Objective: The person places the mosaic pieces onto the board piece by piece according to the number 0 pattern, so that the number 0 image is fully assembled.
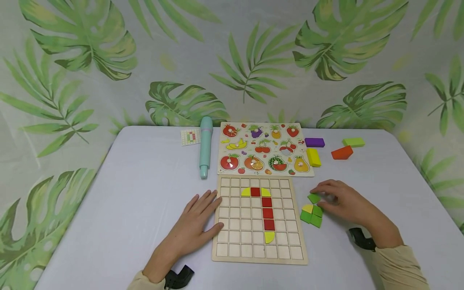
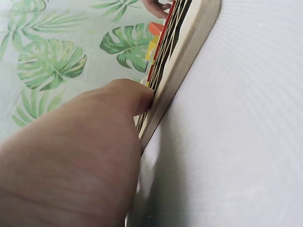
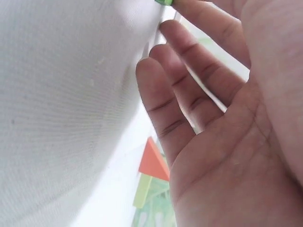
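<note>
A wooden grid board point(image 1: 247, 238) lies on the table, bearing red square tiles point(image 1: 268, 213) and yellow quarter-round tiles point(image 1: 269, 237) in a hook-shaped line. My left hand point(image 1: 193, 221) rests at its left edge, fingers spread, fingertips and thumb on the rim. In the left wrist view the thumb point(image 2: 137, 97) presses against the board's side point(image 2: 165, 90). Right of the board, my right hand point(image 1: 344, 201) pinches a green tile point(image 1: 313, 198) between thumb and index finger. Just below it sit several green tiles point(image 1: 316, 221) and one yellow quarter-round tile point(image 1: 307, 208).
Behind the grid board lies a fruit puzzle board point(image 1: 247, 170), with a turquoise pen-shaped stick point(image 1: 205, 149) and a small pattern card point(image 1: 190, 137) to its left. Purple point(image 1: 314, 142), yellow point(image 1: 313, 157), red-orange point(image 1: 342, 153) and light green blocks point(image 1: 353, 142) lie at the back right.
</note>
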A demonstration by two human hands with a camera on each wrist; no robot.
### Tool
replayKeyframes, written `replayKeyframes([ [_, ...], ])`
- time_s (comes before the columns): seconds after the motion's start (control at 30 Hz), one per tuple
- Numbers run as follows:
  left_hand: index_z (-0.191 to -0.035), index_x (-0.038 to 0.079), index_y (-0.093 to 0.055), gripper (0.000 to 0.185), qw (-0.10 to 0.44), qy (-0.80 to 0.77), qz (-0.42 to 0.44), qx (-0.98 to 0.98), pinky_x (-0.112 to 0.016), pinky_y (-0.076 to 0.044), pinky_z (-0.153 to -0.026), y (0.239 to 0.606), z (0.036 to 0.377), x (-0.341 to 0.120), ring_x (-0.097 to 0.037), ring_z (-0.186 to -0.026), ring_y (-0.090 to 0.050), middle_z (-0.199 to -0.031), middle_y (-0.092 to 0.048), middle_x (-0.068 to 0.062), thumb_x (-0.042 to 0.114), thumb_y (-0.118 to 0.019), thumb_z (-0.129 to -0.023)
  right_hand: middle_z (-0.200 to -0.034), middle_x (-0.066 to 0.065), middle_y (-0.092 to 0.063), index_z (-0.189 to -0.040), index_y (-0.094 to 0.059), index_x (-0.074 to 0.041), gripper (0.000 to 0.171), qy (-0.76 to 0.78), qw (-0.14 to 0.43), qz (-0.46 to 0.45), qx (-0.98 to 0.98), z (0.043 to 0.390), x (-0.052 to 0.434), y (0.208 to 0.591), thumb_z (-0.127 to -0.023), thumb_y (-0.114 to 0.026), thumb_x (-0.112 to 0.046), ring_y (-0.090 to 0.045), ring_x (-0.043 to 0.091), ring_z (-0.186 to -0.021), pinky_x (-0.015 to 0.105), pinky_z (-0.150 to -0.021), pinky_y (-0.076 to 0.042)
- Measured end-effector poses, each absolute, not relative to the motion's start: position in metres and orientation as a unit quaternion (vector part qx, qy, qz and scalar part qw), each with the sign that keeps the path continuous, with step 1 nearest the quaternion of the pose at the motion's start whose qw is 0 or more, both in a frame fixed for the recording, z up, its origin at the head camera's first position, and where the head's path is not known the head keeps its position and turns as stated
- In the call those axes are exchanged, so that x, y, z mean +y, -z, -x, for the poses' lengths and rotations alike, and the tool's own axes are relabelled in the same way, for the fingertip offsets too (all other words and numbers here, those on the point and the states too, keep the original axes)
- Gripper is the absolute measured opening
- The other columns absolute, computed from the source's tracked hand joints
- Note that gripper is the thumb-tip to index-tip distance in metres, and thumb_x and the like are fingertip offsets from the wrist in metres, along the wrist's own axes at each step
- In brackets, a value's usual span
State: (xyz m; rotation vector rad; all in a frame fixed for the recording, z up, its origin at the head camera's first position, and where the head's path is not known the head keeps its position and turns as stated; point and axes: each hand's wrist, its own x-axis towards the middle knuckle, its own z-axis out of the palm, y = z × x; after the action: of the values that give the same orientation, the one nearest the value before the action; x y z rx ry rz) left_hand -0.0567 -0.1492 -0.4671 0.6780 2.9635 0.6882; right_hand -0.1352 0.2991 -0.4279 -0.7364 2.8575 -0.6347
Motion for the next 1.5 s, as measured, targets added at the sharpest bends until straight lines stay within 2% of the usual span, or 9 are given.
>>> replayKeyframes([
  [0.23,-0.161,0.014,-0.038,0.072,0.015,-0.22,-0.216,0.951,-0.045,-0.012,-0.13,0.467,0.057,-0.149,-0.022,-0.159,-0.021,-0.17,-0.029,-0.005,0.05,-0.058,-0.101,-0.115,-0.004,-0.074,-0.115,-0.077,-0.02,0.031,0.201,0.041,0.262,0.943,0.137,0.298,0.429,-0.087,-0.082,-0.008,-0.064,0.021,-0.106,0.036,-0.085,-0.059],
  [0.43,-0.16,0.013,-0.039,0.072,0.013,-0.223,-0.217,0.95,-0.046,-0.013,-0.13,0.466,0.056,-0.149,-0.023,-0.159,-0.022,-0.169,-0.03,-0.005,0.05,-0.059,-0.101,-0.112,-0.005,-0.071,-0.116,-0.078,-0.019,0.029,0.195,0.047,0.245,0.949,0.136,0.293,0.43,-0.087,-0.083,-0.015,-0.06,0.014,-0.099,0.037,-0.084,-0.058],
  [0.63,-0.16,0.013,-0.039,0.072,0.012,-0.222,-0.218,0.95,-0.046,-0.013,-0.13,0.466,0.056,-0.149,-0.023,-0.159,-0.022,-0.169,-0.03,-0.005,0.049,-0.059,-0.101,-0.114,-0.006,-0.069,-0.12,-0.077,-0.021,0.03,0.209,0.053,0.231,0.949,0.132,0.283,0.43,-0.09,-0.08,-0.019,-0.058,0.011,-0.097,0.032,-0.082,-0.057],
  [0.93,-0.16,0.013,-0.04,0.072,0.012,-0.225,-0.217,0.95,-0.046,-0.013,-0.13,0.466,0.056,-0.149,-0.023,-0.159,-0.022,-0.169,-0.03,-0.005,0.049,-0.059,-0.101,-0.11,-0.011,-0.066,-0.119,-0.076,-0.023,0.032,0.219,0.046,0.263,0.938,0.122,0.254,0.423,-0.088,-0.083,-0.025,-0.057,0.008,-0.09,0.025,-0.074,-0.056],
  [1.17,-0.16,0.013,-0.04,0.071,0.012,-0.225,-0.217,0.95,-0.046,-0.013,-0.13,0.465,0.056,-0.149,-0.024,-0.158,-0.023,-0.169,-0.031,-0.006,0.048,-0.06,-0.101,-0.109,-0.015,-0.065,-0.119,-0.076,-0.024,0.035,0.218,0.023,0.299,0.929,0.113,0.234,0.423,-0.086,-0.086,-0.028,-0.058,0.006,-0.093,0.027,-0.08,-0.058],
  [1.37,-0.16,0.013,-0.04,0.072,0.012,-0.224,-0.218,0.95,-0.047,-0.013,-0.13,0.465,0.056,-0.149,-0.024,-0.158,-0.023,-0.169,-0.03,-0.006,0.048,-0.06,-0.101,-0.11,-0.017,-0.064,-0.118,-0.076,-0.025,0.035,0.243,0.018,0.332,0.911,0.104,0.218,0.424,-0.084,-0.087,-0.028,-0.058,0.005,-0.091,0.022,-0.075,-0.056],
  [1.5,-0.16,0.013,-0.04,0.071,0.014,-0.23,-0.218,0.948,-0.048,-0.013,-0.13,0.465,0.056,-0.149,-0.024,-0.158,-0.023,-0.169,-0.031,-0.006,0.048,-0.06,-0.101,-0.113,-0.018,-0.062,-0.12,-0.075,-0.027,0.036,0.239,0.021,0.351,0.905,0.098,0.209,0.425,-0.086,-0.085,-0.031,-0.058,0.002,-0.097,0.026,-0.081,-0.058],
])
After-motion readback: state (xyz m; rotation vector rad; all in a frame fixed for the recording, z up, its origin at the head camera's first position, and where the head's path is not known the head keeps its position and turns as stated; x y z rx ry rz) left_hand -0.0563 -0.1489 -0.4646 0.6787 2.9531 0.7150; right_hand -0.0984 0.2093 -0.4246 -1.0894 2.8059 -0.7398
